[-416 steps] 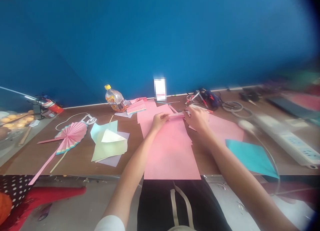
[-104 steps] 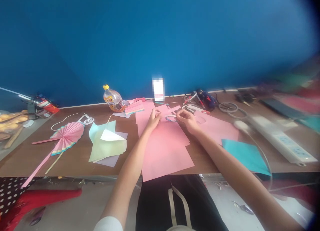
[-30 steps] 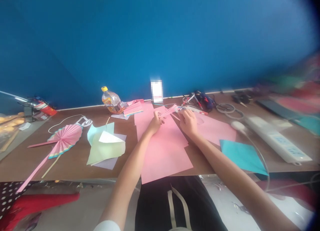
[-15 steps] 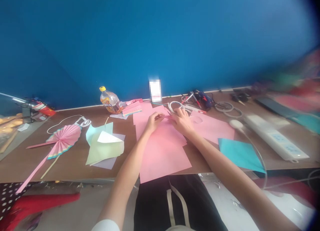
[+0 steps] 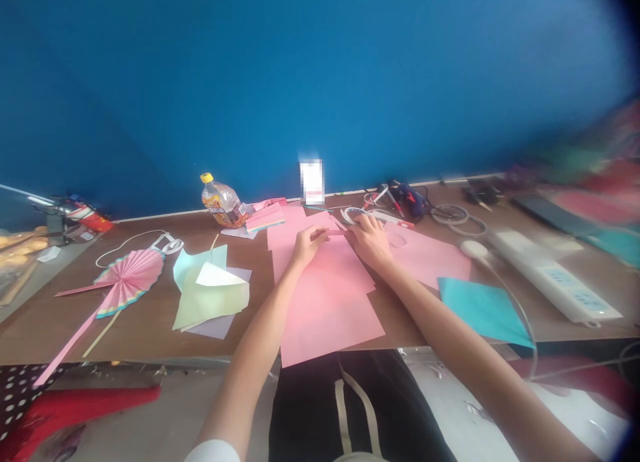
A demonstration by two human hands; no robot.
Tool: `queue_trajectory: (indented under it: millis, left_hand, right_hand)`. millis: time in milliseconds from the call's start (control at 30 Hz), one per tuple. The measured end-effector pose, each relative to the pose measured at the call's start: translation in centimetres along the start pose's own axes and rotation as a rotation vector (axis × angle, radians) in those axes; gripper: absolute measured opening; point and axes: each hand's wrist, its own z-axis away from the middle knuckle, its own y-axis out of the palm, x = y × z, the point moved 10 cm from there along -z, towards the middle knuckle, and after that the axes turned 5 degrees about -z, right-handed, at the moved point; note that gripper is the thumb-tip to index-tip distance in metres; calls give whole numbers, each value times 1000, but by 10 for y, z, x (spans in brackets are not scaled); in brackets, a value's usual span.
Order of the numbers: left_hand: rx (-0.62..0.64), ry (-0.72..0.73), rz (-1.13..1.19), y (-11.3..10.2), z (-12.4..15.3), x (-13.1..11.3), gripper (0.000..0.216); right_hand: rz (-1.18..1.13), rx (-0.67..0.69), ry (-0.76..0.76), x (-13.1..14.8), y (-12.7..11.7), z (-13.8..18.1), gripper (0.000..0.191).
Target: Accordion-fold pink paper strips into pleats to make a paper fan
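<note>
From where I stand, the work is at the middle of the counter. A narrow folded pink paper strip spans the gap between the two hands, above a layer of overlapping pink sheets. The left hand pinches the strip's left end between thumb and fingers. The right hand is in contact with the right end, fingers bent; whether it grips or only presses, I cannot tell. A white tape roll is located just beyond the right fingertips; contact is unclear.

Left section: a round pleated pink paper fan lies flat, one pink tail projecting past the front edge. Between fan and left forearm, a pale green sheet lies over a lavender sheet. A yellow-capped bottle is positioned behind them, tilted, with a pleated pink paper piece beside it.

Right section: a teal sheet lies beyond the right forearm. Farther right is a white power strip.
</note>
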Motion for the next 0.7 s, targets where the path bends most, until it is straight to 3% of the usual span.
queue_trajectory:
  millis: [133, 267, 400, 567, 700]
  left_hand:
    - [-103, -21, -17, -13, 1, 2, 33]
    - [-118, -17, -10, -18, 1, 1, 32]
    - [-106, -9, 17, -20, 0, 1, 29]
    - [-264, -34, 25, -36, 1, 8, 30]
    - [-258, -38, 3, -34, -1, 12, 23]
  right_hand:
    - [-83, -181, 10, 1, -25, 4, 18]
    - [-271, -392, -2, 8, -47, 15, 10]
    - [-322, -536, 142, -9, -61, 24, 21]
    - [-232, -536, 280, -36, -67, 25, 26]
    - [-192, -451, 403, -47, -59, 20, 30]
